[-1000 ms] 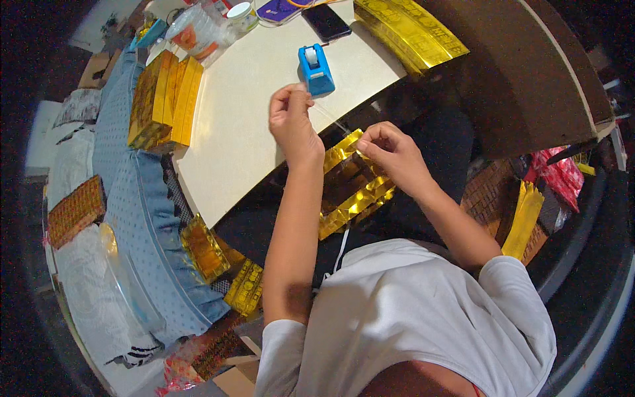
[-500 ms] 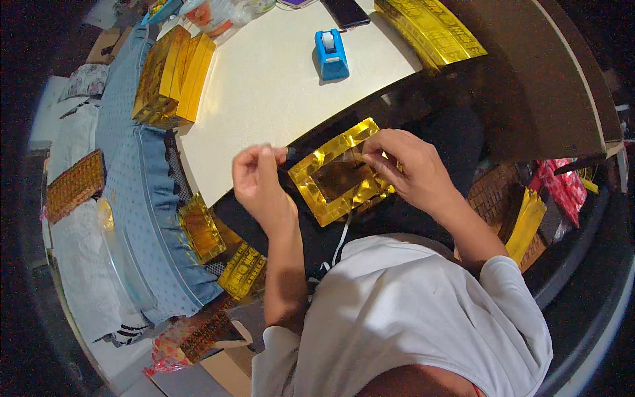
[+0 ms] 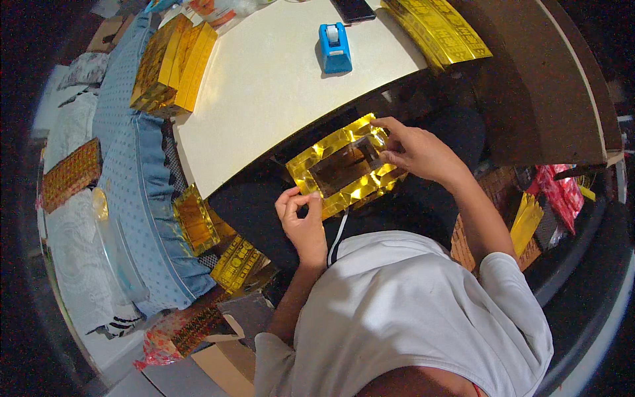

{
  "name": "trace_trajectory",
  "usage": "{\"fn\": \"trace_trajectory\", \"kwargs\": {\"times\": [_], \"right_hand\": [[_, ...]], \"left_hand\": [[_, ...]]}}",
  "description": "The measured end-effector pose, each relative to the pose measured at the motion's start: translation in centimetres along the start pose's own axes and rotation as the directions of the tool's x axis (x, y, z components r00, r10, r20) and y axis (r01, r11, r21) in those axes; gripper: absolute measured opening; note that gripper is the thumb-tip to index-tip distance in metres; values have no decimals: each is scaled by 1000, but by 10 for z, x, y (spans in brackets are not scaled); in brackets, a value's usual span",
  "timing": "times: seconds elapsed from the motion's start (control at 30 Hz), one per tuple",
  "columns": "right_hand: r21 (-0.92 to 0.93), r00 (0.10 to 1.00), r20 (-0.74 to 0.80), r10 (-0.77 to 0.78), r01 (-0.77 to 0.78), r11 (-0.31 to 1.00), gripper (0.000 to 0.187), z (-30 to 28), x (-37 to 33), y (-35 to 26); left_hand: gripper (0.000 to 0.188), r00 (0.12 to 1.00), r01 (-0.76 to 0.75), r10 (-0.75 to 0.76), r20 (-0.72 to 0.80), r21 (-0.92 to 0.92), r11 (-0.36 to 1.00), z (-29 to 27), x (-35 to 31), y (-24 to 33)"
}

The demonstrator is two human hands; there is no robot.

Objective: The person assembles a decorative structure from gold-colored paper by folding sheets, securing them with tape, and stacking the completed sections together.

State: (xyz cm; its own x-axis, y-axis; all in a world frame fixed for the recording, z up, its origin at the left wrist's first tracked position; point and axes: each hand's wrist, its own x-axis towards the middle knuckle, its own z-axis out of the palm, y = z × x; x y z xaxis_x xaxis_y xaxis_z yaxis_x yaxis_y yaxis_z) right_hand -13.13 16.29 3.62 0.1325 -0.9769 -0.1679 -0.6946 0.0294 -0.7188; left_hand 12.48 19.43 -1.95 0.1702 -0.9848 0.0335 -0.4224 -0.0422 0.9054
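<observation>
A shiny gold foil frame [image 3: 334,143] with a dark, see-through-looking middle lies over my dark-clothed lap, beside the table edge. The thumb and forefinger of my left hand [image 3: 304,228] pinch its near left corner. At the frame's right end is my right hand [image 3: 423,153], thumb and fingers bent over the foil rim. The undersides of the fingertips are hidden. A white cord [image 3: 340,231] hangs below the frame.
On the white table [image 3: 264,86] stand a blue tape dispenser [image 3: 335,49], a phone [image 3: 352,9], gold boxes [image 3: 173,66] and gold printed sheets [image 3: 440,30]. A brown panel [image 3: 536,86] rises at right. More gold pieces [image 3: 196,221] lie left beside blue cloth [image 3: 126,165].
My left hand has come down and right, from beside the frame onto its near left corner. My right hand has shifted slightly along the right end, baring more of the frame's middle.
</observation>
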Motion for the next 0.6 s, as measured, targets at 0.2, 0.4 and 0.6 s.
{"fn": "trace_trajectory", "kwargs": {"times": [0.2,0.4,0.6], "right_hand": [[97,1000,3,29,-29,995,48,13,2,9],[28,997,-73,-19,22,999,46,28,0,15],[18,990,-116,-85,87,996,45,27,-3,15]], "left_hand": [[13,1000,-10,10,12,-6,1000,4,1,-13],[12,999,-53,53,14,59,997,3,2,-10],[14,996,-91,91,9,98,991,5,1,-6]]}}
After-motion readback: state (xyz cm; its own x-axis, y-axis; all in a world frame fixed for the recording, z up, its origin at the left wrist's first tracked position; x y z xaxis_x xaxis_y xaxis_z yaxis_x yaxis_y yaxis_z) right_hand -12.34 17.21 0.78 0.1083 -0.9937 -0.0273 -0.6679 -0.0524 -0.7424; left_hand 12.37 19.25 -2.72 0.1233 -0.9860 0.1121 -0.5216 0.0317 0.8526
